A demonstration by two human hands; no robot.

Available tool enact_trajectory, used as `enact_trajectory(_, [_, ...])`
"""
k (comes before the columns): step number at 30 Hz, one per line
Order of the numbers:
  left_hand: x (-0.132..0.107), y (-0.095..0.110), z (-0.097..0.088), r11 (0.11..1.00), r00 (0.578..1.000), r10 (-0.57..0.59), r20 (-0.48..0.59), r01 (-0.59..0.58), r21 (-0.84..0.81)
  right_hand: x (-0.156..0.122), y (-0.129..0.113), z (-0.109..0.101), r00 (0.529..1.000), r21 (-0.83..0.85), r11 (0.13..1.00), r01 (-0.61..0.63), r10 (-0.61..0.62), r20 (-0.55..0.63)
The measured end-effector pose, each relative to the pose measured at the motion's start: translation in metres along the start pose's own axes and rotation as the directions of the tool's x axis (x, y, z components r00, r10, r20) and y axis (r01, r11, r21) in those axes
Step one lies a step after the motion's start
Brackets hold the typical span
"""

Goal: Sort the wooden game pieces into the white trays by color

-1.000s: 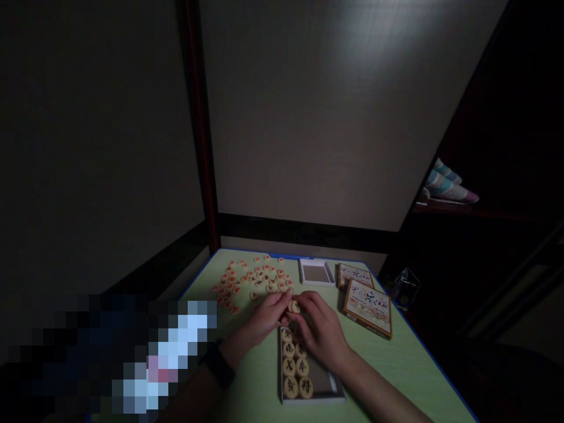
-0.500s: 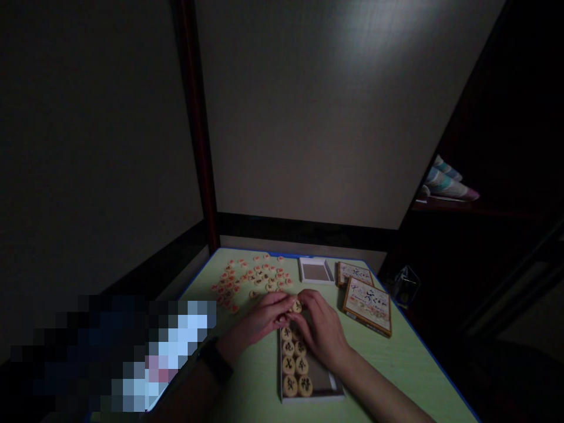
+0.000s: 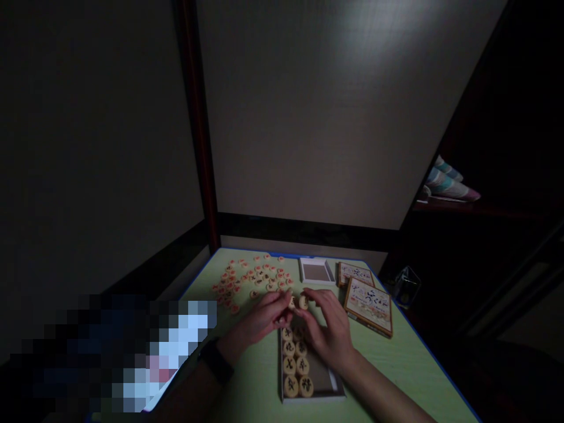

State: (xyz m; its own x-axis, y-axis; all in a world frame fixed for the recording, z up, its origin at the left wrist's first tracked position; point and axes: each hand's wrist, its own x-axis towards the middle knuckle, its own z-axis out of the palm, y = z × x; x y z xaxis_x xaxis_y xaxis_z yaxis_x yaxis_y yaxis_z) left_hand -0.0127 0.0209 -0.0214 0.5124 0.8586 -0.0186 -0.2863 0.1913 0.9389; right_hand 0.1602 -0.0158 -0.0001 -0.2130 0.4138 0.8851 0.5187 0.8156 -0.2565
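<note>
My left hand pinches a round wooden Chinese chess piece, tilted on its edge. Close beside it, my right hand holds another Chinese chess piece between thumb and fingertips. Both hands hover over the far end of a shallow box. Inside, two columns of black-marked pieces fill its left part, while brown bottom shows on the right. My fingers cover the box's far edge.
Red- and black-marked pieces lie scattered over the far left of the green table. An open white-rimmed box sits at the back, with two printed lids overlapping at the right. A wall rises behind.
My right hand has drawn slightly right, carrying one piece away from my left fingers. Two pieces now show apart where one showed before.
</note>
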Motion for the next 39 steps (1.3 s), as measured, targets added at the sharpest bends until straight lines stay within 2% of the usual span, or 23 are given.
enact_trajectory(3, [0.000, -0.001, 0.000, 1.000, 1.000, 0.008, -0.010, -0.008, -0.001, 0.000, 0.001, 0.000, 0.999, -0.021, 1.000, 0.023, -0.024, -0.026])
enact_trajectory(9, [-0.004, 0.002, 0.004, 0.998, 0.999, -0.037, 0.007, 0.037, -0.055, -0.004, 0.004, 0.003, 0.994, -0.009, 0.998, 0.060, -0.059, 0.087])
enact_trajectory(17, [-0.002, 0.000, 0.001, 0.999, 0.999, -0.017, 0.029, 0.018, -0.044, -0.005, 0.001, 0.004, 0.991, 0.045, 0.996, 0.079, -0.083, 0.102])
enact_trajectory(20, [-0.005, 0.004, 0.004, 1.000, 1.000, 0.001, 0.023, -0.001, 0.002, -0.001, 0.004, 0.002, 0.986, 0.052, 0.995, 0.089, -0.095, 0.136])
enact_trajectory(23, [-0.006, 0.010, 0.007, 0.986, 0.995, 0.095, 0.001, -0.094, 0.138, 0.009, 0.011, -0.011, 0.985, 0.023, 0.999, 0.033, -0.036, 0.171])
enact_trajectory(26, [-0.002, 0.013, 0.005, 0.906, 0.977, 0.201, -0.066, -0.159, 0.393, 0.015, 0.017, -0.035, 0.958, -0.028, 0.996, -0.085, 0.089, 0.273])
enact_trajectory(28, [0.003, 0.011, 0.004, 0.807, 0.963, 0.259, -0.076, -0.173, 0.565, 0.012, 0.016, -0.050, 0.897, -0.081, 0.986, -0.142, 0.163, 0.411])
enact_trajectory(30, [0.008, 0.006, 0.003, 0.684, 0.952, 0.304, -0.027, -0.198, 0.702, 0.004, 0.011, -0.059, 0.814, -0.155, 0.975, -0.161, 0.220, 0.538])
enact_trajectory(32, [0.010, -0.001, 0.004, 0.557, 0.945, 0.326, 0.034, -0.221, 0.801, -0.005, 0.005, -0.060, 0.745, -0.220, 0.966, -0.138, 0.248, 0.620])
enact_trajectory(34, [0.010, -0.005, 0.007, 0.459, 0.950, 0.306, 0.067, -0.209, 0.863, -0.013, 0.000, -0.056, 0.706, -0.274, 0.958, -0.085, 0.252, 0.662])
enact_trajectory(36, [0.008, -0.008, 0.010, 0.401, 0.962, 0.264, 0.065, -0.171, 0.900, -0.018, -0.002, -0.050, 0.687, -0.333, 0.943, -0.023, 0.257, 0.679])
enact_trajectory(39, [0.006, -0.008, 0.012, 0.375, 0.971, 0.232, 0.059, -0.145, 0.916, -0.020, -0.001, -0.044, 0.670, -0.417, 0.908, 0.041, 0.285, 0.686])
